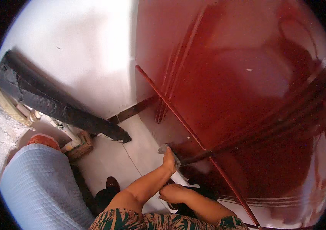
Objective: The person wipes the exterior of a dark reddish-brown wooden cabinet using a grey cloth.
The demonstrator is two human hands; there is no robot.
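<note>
My left hand (pixel 168 160) reaches forward, its fingers closed around a grey cloth (pixel 163 148). The cloth lies against the lower left edge of a large, glossy dark red furniture panel (pixel 232 99). Along the panel a thin red ridge (pixel 170 106) runs diagonally. Closer to my body, my right hand (pixel 173 193) is curled below the left wrist, its fingers bent inward. Whatever it may hold is hidden.
A long black wrapped roll (pixel 67 111) leans at the left against the white wall (pixel 82 50). Beside it are a broom-like brush (pixel 79 145) and a light blue quilted cover (pixel 42 188). Pale tiles (pixel 120 165) cover the floor, with a dark shoe (pixel 112 183) on them.
</note>
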